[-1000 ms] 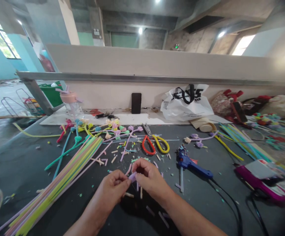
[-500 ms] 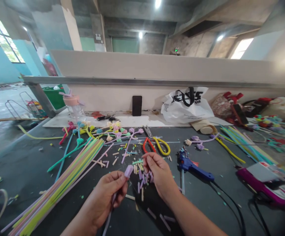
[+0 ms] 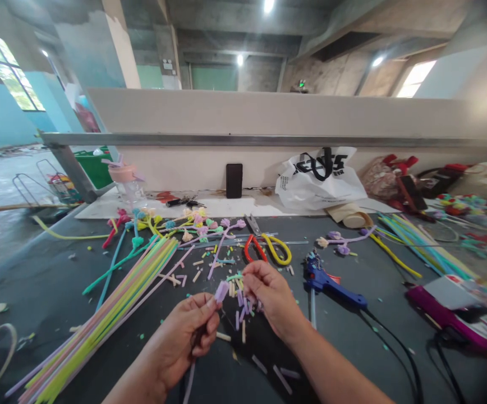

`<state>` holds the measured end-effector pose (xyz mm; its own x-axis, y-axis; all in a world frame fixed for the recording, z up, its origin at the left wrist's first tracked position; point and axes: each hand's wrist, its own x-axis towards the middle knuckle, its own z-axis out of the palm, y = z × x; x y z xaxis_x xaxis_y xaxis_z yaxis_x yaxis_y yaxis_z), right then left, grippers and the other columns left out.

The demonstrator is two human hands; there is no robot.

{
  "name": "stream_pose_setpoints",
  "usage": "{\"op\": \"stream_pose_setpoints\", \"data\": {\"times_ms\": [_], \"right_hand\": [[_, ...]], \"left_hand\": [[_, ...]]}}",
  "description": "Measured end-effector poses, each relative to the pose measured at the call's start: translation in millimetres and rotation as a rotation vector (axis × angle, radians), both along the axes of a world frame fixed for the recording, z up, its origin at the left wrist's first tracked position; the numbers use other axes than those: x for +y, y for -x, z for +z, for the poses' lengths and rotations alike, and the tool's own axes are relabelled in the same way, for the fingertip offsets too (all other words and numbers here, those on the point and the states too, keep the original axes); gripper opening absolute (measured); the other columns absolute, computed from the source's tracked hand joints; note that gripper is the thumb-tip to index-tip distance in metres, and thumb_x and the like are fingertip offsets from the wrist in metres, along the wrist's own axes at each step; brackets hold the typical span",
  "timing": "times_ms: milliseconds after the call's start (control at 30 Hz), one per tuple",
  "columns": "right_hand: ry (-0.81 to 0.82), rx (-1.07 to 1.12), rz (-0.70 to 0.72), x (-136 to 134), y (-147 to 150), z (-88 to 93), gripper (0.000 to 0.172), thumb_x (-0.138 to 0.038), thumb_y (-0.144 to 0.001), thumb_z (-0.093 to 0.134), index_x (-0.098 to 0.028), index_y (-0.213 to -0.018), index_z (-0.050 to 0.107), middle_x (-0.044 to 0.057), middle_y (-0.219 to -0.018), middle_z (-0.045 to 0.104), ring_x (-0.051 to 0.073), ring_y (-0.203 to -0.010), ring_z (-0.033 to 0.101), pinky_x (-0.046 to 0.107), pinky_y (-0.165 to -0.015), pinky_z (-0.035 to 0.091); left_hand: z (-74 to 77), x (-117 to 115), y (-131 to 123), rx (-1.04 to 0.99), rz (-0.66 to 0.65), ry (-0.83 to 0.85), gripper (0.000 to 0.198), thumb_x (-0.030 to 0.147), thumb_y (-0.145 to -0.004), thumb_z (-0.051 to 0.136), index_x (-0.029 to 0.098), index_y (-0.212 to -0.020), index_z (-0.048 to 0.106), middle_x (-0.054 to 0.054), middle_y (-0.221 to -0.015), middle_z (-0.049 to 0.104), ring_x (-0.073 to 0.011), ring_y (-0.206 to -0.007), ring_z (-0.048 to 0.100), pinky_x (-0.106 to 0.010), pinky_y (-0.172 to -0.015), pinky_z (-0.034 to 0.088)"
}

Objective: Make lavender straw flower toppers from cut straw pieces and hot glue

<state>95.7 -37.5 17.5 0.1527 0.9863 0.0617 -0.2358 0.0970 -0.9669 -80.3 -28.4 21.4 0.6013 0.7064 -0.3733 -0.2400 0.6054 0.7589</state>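
Observation:
My left hand [image 3: 188,328] is closed around a lilac pipe cleaner [image 3: 221,291]. Its thick, bundled tip sticks up past the thumb, and a thin stem trails down below the fist. To the right, my right hand [image 3: 271,294] has thumb and index finger pinched together, and I cannot make out what is between them. Beneath and between the hands lies a pile of short cut pipe cleaner pieces [image 3: 240,308], mostly lilac with some cream. Just beyond my right hand are scissors [image 3: 278,250] with one red and one yellow handle.
A blue hot glue gun [image 3: 336,289] with its cord lies right of my right arm. Long pastel pipe cleaners [image 3: 113,320] stretch along the left. Finished flower sprigs [image 3: 193,224] lie behind. A phone [image 3: 234,180] leans on the back panel near a white bag [image 3: 319,182].
The right hand's pinched fingers have shifted slightly over the cut pieces. My left hand stays almost in place, still gripping the lilac pipe cleaner, whose trailing stem has swung a little right.

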Motion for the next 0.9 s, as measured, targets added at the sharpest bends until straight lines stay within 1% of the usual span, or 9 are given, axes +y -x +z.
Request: {"op": "stream_pose_setpoints", "data": {"times_ms": [100, 233, 300, 433, 567, 633, 733, 800, 900], "right_hand": [[0.028, -0.05, 0.1, 0, 5, -0.9, 0.029, -0.034, -0.069, 0.069, -0.019, -0.088, 0.054, -0.006, -0.065, 0.052, 0.008, -0.054, 0.049, 0.021, -0.053, 0.039], [0.085, -0.077, 0.219, -2, 9, 2.0, 0.033, -0.04, -0.071, 0.067, -0.018, -0.093, 0.054, -0.006, -0.065, 0.051, 0.007, -0.052, 0.049, 0.022, -0.054, 0.042], [0.083, -0.084, 0.243, -3, 9, 3.7, 0.036, -0.043, -0.07, 0.067, -0.018, -0.093, 0.055, -0.006, -0.065, 0.052, 0.008, -0.053, 0.05, 0.022, -0.054, 0.042], [0.064, -0.078, 0.244, -6, 9, 5.7, 0.038, -0.046, -0.07, 0.067, -0.017, -0.092, 0.055, -0.005, -0.065, 0.053, 0.007, -0.052, 0.051, 0.022, -0.053, 0.043], [0.049, -0.068, 0.247, -6, 8, 5.3, 0.035, -0.044, -0.07, 0.067, -0.016, -0.089, 0.056, -0.004, -0.065, 0.054, 0.008, -0.051, 0.05, 0.023, -0.052, 0.044], [0.052, -0.085, 0.25, -5, 8, 4.3, 0.031, -0.041, -0.07, 0.067, -0.016, -0.086, 0.057, -0.004, -0.066, 0.055, 0.008, -0.05, 0.049, 0.023, -0.05, 0.044], [0.05, -0.114, 0.256, -4, 7, 4.1, 0.025, -0.038, -0.071, 0.067, -0.016, -0.08, 0.058, -0.004, -0.064, 0.055, 0.008, -0.049, 0.049, 0.023, -0.049, 0.043], [0.047, -0.117, 0.251, -4, 5, 5.2, 0.023, -0.036, -0.071, 0.066, -0.015, -0.077, 0.058, -0.003, -0.064, 0.056, 0.007, -0.049, 0.048, 0.022, -0.05, 0.043], [0.012, -0.064, 0.226, -5, -1, 7.3, 0.02, -0.033, -0.072, 0.067, -0.016, -0.078, 0.059, -0.004, -0.064, 0.056, 0.006, -0.049, 0.049, 0.02, -0.049, 0.04]], "left_hand": [[0.8, -2, -5, 0.144, 0.086, -0.11, 0.024, 0.034, -0.075, 0.061, 0.016, -0.07, 0.046, 0.006, -0.051, 0.047, -0.0015, -0.035, 0.033, -0.012, -0.031, 0.017], [-1.4, -4, -12, 0.327, 0.189, -0.289, 0.019, 0.034, -0.076, 0.056, 0.017, -0.074, 0.047, 0.006, -0.052, 0.052, -0.0045, -0.035, 0.04, -0.013, -0.03, 0.028], [-4.0, -5, -15, 0.429, 0.198, -0.37, 0.015, 0.032, -0.076, 0.053, 0.018, -0.074, 0.047, 0.006, -0.051, 0.052, -0.0061, -0.034, 0.042, -0.015, -0.03, 0.031], [-7.3, -7, -18, 0.618, 0.165, -0.527, 0.015, 0.031, -0.077, 0.048, 0.018, -0.069, 0.048, 0.006, -0.047, 0.051, -0.0064, -0.03, 0.039, -0.016, -0.029, 0.029], [-3.6, -10, -19, 0.713, 0.175, -0.647, 0.014, 0.029, -0.076, 0.05, 0.018, -0.067, 0.051, 0.006, -0.046, 0.049, -0.0052, -0.03, 0.038, -0.015, -0.031, 0.028], [-1.2, -10, -20, 0.721, 0.183, -0.686, 0.013, 0.028, -0.075, 0.052, 0.018, -0.067, 0.052, 0.006, -0.046, 0.048, -0.0045, -0.031, 0.038, -0.015, -0.032, 0.028], [1.1, -10, -21, 0.643, 0.168, -0.625, 0.013, 0.029, -0.076, 0.055, 0.018, -0.069, 0.052, 0.005, -0.05, 0.051, -0.0047, -0.034, 0.04, -0.014, -0.032, 0.029], [2.6, -9, -19, 0.503, 0.135, -0.498, 0.016, 0.032, -0.077, 0.055, 0.018, -0.073, 0.05, 0.004, -0.055, 0.054, -0.0053, -0.036, 0.043, -0.014, -0.032, 0.031], [5.7, -6, -13, 0.256, -0.005, -0.266, 0.024, 0.041, -0.081, 0.051, 0.018, -0.079, 0.05, 0.002, -0.058, 0.057, -0.0061, -0.037, 0.046, -0.014, -0.031, 0.033]]}}
